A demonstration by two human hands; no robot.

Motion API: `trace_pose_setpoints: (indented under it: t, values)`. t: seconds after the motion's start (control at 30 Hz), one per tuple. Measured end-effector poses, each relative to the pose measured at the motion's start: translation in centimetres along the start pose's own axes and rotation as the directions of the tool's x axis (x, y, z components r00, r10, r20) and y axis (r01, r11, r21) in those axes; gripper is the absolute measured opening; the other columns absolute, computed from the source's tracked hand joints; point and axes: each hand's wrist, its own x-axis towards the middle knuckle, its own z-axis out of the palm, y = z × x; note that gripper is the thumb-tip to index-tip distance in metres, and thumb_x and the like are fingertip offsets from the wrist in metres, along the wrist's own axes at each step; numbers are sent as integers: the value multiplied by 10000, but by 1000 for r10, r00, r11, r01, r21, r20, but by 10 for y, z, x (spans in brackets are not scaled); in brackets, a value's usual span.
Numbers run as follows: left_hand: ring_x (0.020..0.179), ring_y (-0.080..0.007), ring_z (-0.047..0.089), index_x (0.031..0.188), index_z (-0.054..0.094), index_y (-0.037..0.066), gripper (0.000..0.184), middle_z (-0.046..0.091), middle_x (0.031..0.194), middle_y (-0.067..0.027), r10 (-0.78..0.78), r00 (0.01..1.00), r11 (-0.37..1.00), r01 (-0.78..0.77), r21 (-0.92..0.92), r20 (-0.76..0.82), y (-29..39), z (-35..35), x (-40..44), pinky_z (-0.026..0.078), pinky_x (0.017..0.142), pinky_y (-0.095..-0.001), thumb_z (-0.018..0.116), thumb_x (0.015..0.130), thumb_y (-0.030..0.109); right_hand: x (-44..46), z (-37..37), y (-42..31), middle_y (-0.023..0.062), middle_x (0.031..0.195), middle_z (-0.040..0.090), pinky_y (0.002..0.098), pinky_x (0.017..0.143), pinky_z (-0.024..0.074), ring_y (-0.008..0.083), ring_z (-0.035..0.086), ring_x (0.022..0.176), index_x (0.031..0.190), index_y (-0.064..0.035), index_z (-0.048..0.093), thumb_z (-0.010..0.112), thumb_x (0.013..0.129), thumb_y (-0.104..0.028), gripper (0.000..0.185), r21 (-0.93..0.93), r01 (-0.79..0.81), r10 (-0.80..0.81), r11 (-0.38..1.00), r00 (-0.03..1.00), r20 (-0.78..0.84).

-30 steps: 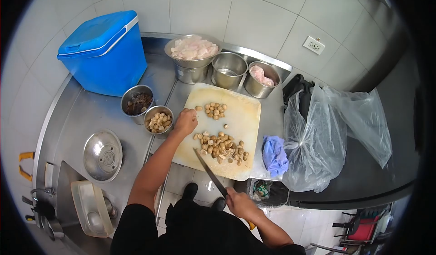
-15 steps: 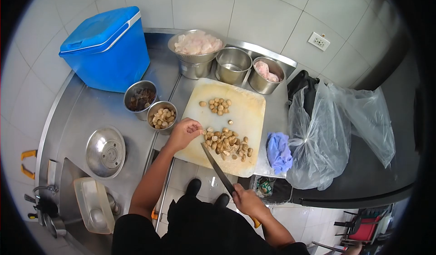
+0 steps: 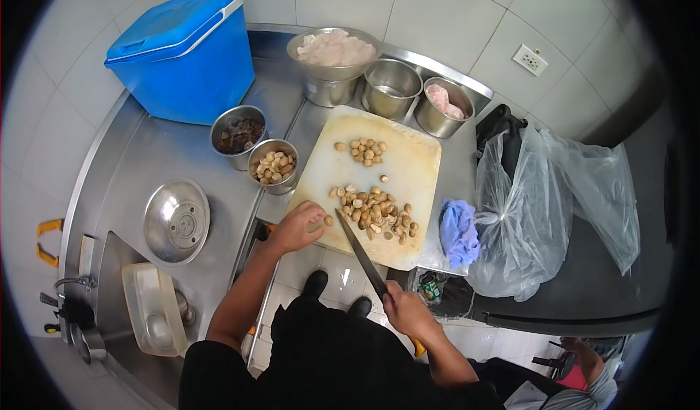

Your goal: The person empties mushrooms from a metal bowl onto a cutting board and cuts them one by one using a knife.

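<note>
My right hand (image 3: 407, 311) is wrapped round the yellow handle of a long-bladed knife (image 3: 362, 255). Its tip rests at the left edge of a pile of small brown mushrooms (image 3: 375, 209), some of them cut, on the white cutting board (image 3: 328, 169). At the board's lower left edge, my left hand (image 3: 300, 226) has its fingers curled in, with a mushroom piece (image 3: 329, 221) at the fingertips. A smaller group of whole mushrooms (image 3: 367, 152) lies farther up the board. Left of the board, a metal pot (image 3: 274, 184) contains mushroom pieces.
Behind stand a bowl of pale meat (image 3: 334, 49), a metal pot (image 3: 391, 103) and another with pale meat (image 3: 442, 123). A blue cooler (image 3: 186, 63) is at back left. A purple cloth (image 3: 459, 233) and plastic bags (image 3: 521, 213) lie right. Another person's arm (image 3: 583, 355) shows lower right.
The view has shifted, so the counter sits higher and farther right. My left hand has drawn toward the board's lower left edge, a mushroom piece at its fingertips. Another person's arm has appeared.
</note>
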Motion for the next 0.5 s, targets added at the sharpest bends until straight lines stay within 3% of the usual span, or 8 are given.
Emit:
trace_pose_setpoints:
  t: [0.3,0.37,0.5]
  values:
    - [810,-208,641,983,654,-11,97,623,970,-115,57,998,998,-57,23,0,3,5,9,535,752,-316,667,893,22,-3,-8,-19,310,759,643,590,688,497,512,637,742,1234,-1,490,546,963,-126,303,-65,43,-41,997,998,36]
    - [788,-217,637,970,651,-7,79,615,933,-112,64,998,997,-64,46,-1,3,5,9,527,721,-324,658,897,21,-3,-8,-20,298,767,658,611,716,499,523,644,761,1139,-5,475,545,946,-131,240,-45,46,-44,998,998,50]
    - [771,-218,636,954,648,-8,62,613,907,-109,64,998,997,-63,44,-15,4,6,8,525,712,-325,652,898,19,6,-3,-21,302,763,657,611,714,500,524,644,756,1133,6,472,544,944,-125,241,-52,55,-52,997,997,65]
